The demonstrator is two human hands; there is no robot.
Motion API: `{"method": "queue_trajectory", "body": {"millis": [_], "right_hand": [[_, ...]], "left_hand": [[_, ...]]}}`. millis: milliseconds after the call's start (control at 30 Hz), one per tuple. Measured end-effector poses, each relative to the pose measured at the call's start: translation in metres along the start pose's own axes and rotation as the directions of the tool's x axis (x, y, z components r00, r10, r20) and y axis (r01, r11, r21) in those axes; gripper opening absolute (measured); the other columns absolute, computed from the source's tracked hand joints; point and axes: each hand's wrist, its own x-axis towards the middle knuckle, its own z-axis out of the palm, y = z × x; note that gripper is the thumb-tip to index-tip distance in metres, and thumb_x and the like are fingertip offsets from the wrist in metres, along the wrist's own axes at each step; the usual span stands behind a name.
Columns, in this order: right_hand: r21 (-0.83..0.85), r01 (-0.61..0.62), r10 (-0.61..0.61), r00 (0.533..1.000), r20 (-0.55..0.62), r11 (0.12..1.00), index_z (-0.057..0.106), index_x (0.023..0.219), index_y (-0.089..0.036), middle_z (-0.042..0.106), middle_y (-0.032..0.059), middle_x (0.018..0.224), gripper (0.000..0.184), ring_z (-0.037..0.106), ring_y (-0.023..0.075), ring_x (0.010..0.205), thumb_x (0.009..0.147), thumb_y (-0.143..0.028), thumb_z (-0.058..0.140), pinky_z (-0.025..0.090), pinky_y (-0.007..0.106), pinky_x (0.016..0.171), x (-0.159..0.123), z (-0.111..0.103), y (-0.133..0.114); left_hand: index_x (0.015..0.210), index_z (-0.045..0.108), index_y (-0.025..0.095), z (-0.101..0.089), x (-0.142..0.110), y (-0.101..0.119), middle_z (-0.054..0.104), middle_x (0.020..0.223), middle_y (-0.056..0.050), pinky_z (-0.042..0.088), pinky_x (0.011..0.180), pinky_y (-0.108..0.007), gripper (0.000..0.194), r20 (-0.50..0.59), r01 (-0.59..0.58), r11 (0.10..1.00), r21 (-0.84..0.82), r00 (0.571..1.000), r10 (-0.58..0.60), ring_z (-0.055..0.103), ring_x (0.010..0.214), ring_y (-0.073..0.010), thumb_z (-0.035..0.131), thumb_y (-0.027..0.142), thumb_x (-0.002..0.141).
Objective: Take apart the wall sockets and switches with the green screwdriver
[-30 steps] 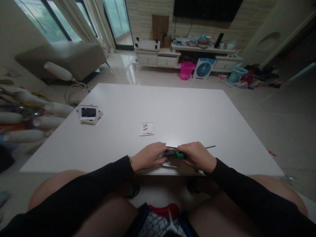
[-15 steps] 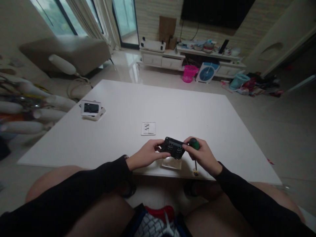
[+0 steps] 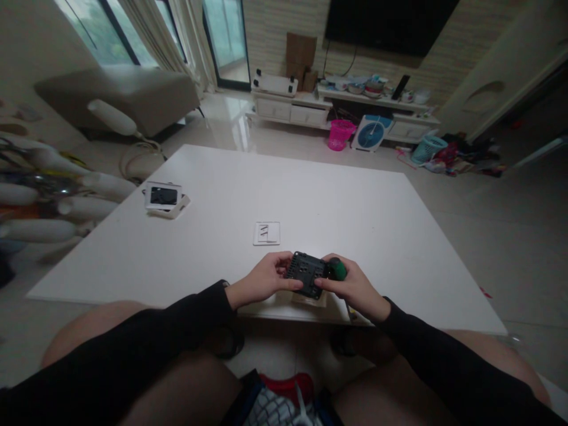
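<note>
My left hand (image 3: 262, 279) grips the left edge of a black square plastic housing (image 3: 306, 272), thumb in front and fingers behind. The housing has ribbed sides and small openings on the face turned up to me. My right hand (image 3: 360, 291) holds a screwdriver (image 3: 339, 270) with a green and black handle, and its thumb presses on the housing's right side. Under the housing, a pale shallow tray-like piece (image 3: 306, 300) lies near the table's front edge, partly hidden. Beyond my hands lies a thin white plate (image 3: 274, 231) with small dark screw-like pieces on it.
On the white table (image 3: 231, 189), a stack of white frames with a dark panel (image 3: 164, 196) sits at the left. A small yellow-and-black item (image 3: 353, 314) lies at the front edge by my right wrist. Across the floor are a pink basket (image 3: 341, 135) and a blue fan (image 3: 371, 132).
The housing has tipped so its broad face shows more, and it sits slightly lower. My right hand has shifted left, its thumb further onto the housing; the screwdriver handle has moved left and tilted.
</note>
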Motion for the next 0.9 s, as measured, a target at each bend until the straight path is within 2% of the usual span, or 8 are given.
{"method": "queue_trajectory", "body": {"millis": [167,367,533,633,733,900], "right_hand": [[0.109,-0.009,0.01,1.0,-0.006,0.994,0.064,0.086,-0.018,0.06,-0.0029,0.074,0.041,0.05,0.0122,0.067,0.068,-0.044,0.091,0.04,0.027,0.062,0.0,0.003,0.003],[0.182,-0.142,0.143,0.99,0.009,0.973,0.061,0.089,-0.019,0.05,-0.0086,0.062,0.045,0.035,0.0072,0.05,0.067,-0.045,0.091,0.026,0.025,0.048,-0.002,0.005,0.004],[0.178,-0.172,0.172,0.985,0.017,0.969,0.059,0.09,-0.021,0.043,-0.0115,0.054,0.043,0.032,0.0073,0.045,0.069,-0.044,0.089,0.021,0.025,0.045,-0.002,0.005,0.004],[0.119,-0.132,0.129,0.991,0.033,0.984,0.059,0.091,-0.021,0.046,-0.0098,0.058,0.037,0.034,0.0079,0.047,0.076,-0.044,0.084,0.024,0.025,0.046,-0.001,0.005,0.007],[0.019,-0.059,0.058,0.998,0.037,0.998,0.062,0.096,-0.021,0.054,-0.0067,0.068,0.034,0.04,0.009,0.053,0.08,-0.043,0.082,0.03,0.025,0.05,0.0,0.006,0.01],[-0.052,0.039,-0.038,0.999,0.035,0.998,0.065,0.098,-0.021,0.064,-0.0012,0.086,0.033,0.054,0.0146,0.075,0.081,-0.042,0.083,0.041,0.027,0.064,0.0,0.007,0.014]], "left_hand": [[0.105,0.069,0.015,-0.001,0.0,-0.001,0.076,0.1,-0.006,0.056,0.094,-0.043,0.051,0.012,0.02,1.0,-0.001,1.0,-0.02,0.073,0.093,-0.0224,0.096,0.027,0.063],[0.106,0.068,0.014,0.001,-0.001,0.001,0.075,0.1,-0.006,0.055,0.091,-0.041,0.05,0.027,0.027,0.999,-0.027,0.999,-0.026,0.072,0.093,-0.0223,0.094,0.027,0.065],[0.101,0.066,0.014,0.003,0.0,0.002,0.074,0.1,-0.006,0.054,0.089,-0.038,0.045,-0.001,-0.011,1.0,-0.003,1.0,0.011,0.071,0.092,-0.0212,0.092,0.024,0.066],[0.099,0.066,0.014,0.004,0.0,0.002,0.073,0.097,-0.004,0.054,0.088,-0.038,0.043,-0.011,-0.019,1.0,0.002,1.0,0.019,0.07,0.088,-0.0198,0.091,0.023,0.066],[0.093,0.065,0.014,0.003,-0.001,0.002,0.071,0.089,-0.002,0.053,0.08,-0.034,0.038,-0.034,-0.026,0.998,0.053,0.999,0.028,0.067,0.081,-0.0177,0.089,0.023,0.066],[0.092,0.062,0.015,0.003,-0.003,0.001,0.069,0.085,-0.001,0.052,0.075,-0.033,0.041,-0.061,0.01,0.994,0.11,0.998,-0.004,0.066,0.077,-0.0173,0.09,0.025,0.065]]}}
